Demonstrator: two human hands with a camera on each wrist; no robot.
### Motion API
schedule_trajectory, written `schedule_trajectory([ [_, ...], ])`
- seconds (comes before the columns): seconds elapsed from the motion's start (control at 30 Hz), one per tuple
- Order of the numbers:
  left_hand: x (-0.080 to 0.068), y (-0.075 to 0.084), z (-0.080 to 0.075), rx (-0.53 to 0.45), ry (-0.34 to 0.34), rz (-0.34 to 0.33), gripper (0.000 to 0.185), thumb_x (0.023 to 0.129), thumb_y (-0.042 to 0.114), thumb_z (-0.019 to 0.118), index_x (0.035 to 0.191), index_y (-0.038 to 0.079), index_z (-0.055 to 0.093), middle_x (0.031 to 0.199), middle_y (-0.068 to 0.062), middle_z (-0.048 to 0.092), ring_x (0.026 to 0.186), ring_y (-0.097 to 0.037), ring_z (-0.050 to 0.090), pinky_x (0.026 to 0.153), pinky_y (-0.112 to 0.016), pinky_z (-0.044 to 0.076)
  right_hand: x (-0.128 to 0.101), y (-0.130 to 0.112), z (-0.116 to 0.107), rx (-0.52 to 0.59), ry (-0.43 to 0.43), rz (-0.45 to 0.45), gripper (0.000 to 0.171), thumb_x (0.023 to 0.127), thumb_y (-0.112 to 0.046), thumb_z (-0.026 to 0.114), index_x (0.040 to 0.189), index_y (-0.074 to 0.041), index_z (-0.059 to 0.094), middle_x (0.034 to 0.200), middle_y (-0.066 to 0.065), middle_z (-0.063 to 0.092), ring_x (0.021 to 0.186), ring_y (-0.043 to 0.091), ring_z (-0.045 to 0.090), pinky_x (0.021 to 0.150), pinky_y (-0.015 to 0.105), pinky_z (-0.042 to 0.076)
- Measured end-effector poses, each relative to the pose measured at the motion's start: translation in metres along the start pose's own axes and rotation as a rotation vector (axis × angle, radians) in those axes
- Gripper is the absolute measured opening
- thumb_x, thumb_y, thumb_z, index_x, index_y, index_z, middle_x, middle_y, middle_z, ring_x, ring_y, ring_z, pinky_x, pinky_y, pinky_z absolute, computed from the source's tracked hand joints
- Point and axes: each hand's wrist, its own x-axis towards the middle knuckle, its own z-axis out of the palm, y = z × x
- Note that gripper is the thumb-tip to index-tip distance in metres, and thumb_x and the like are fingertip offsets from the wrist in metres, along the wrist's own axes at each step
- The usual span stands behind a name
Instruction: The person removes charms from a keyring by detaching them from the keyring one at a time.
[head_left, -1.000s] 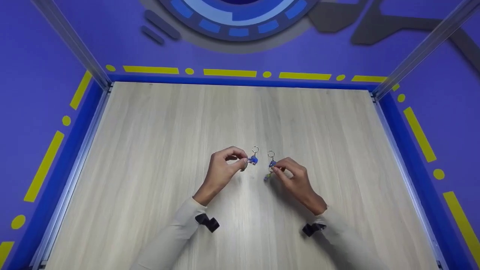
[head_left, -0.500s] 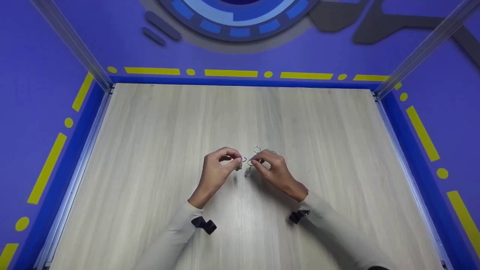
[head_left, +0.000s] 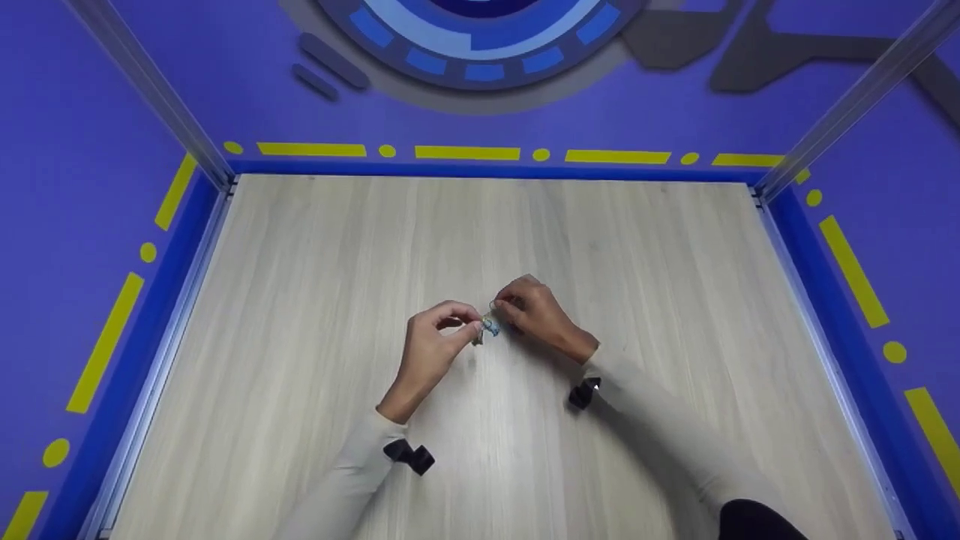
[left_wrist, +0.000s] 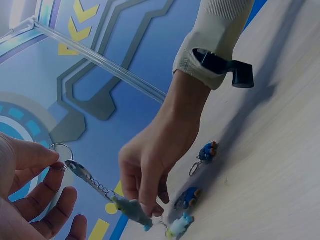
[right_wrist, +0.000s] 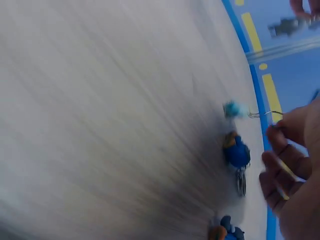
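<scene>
My left hand (head_left: 466, 327) pinches the metal ring (left_wrist: 61, 150) of a keychain, and its chain hangs down to a grey-blue charm (left_wrist: 133, 213). My right hand (head_left: 505, 309) reaches in from the right with curled fingertips (left_wrist: 151, 204) touching that charm, just above the table. Its fingers seem to pinch the wire ring of a light-blue charm (left_wrist: 180, 226). Two dark-blue charms (left_wrist: 189, 197) (left_wrist: 206, 151) with rings lie on the wood below my right hand. The right wrist view is blurred but shows the light-blue charm (right_wrist: 231, 109) and a blue charm (right_wrist: 236, 152).
The pale wooden table (head_left: 315, 285) is boxed in by blue walls with yellow markings (head_left: 465, 153) and metal corner posts (head_left: 150, 90). Both forearms wear light sleeves with black wrist mounts (head_left: 409, 454).
My right hand has moved left and a little forward until it meets my left hand. The two keychains that were held apart are now bunched together.
</scene>
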Motion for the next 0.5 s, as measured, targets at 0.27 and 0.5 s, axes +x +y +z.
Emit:
schedule_trajectory([
  [0.27,0.0,-0.002,0.006,0.002,-0.005,-0.011,0.005,0.096,0.004,0.082,0.1,0.007,0.082,0.099,0.001,0.08,0.098,-0.019,0.073,0.099,-0.059,0.057,0.012,0.009,0.0,-0.096,-0.082,0.098,0.01,0.103,-0.011,0.077,0.102,-0.007,0.085,0.096,0.004,0.074,0.103,0.026,0.058,0.099,0.046,0.044],
  [0.5,0.003,-0.002,0.01,-0.01,-0.019,-0.02,0.004,0.095,0.005,0.083,0.099,0.007,0.083,0.097,0.0,0.08,0.097,-0.019,0.073,0.097,-0.051,0.058,0.012,0.007,-0.002,-0.065,-0.063,0.145,0.011,0.105,-0.011,0.074,0.106,-0.004,0.082,0.102,0.008,0.076,0.11,0.029,0.059,0.103,0.048,0.043],
])
